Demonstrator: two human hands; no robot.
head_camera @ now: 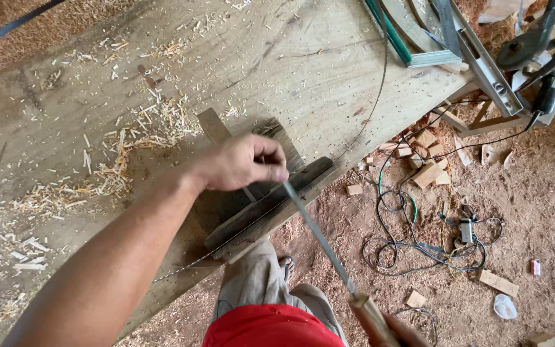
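My left hand (pixel 242 162) pinches the far tip of a long flat metal file (pixel 319 239). My right hand (pixel 401 332), only partly in view at the bottom edge, grips the file's wooden handle (pixel 370 315). The file slants across a dark wooden clamp (pixel 271 204) at the edge of the workbench (pixel 65 115). A thin toothed saw band (pixel 370 106) is held in that clamp and curves off along the bench edge. My legs in grey trousers show below the clamp.
Wood shavings (pixel 130 144) litter the bench. On the sawdust floor lie tangled cables (pixel 419 241), small wood offcuts (pixel 426 168) and a white scrap (pixel 505 306). A metal frame and a power tool (pixel 537 54) stand at the upper right.
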